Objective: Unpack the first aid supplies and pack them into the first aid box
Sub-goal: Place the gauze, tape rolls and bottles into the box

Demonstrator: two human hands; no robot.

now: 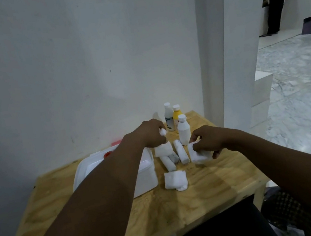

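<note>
- Both forearms, nearest the camera, reach over the counter (212,196).
- Left hand (151,133): pinching a gauze wad (162,132).
- Right hand (209,140): gripping a gauze pack (197,155).
- Bandage rolls (180,151), bottles (184,131): between and behind.
- First aid box (144,172): left, open; advice: lay flat packs in first.

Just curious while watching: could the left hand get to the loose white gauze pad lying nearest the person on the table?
Probably yes. The gauze pad lies uncovered beside the first aid box, but the left hand already grips another white wrap, so it would likely need freeing first.
</note>
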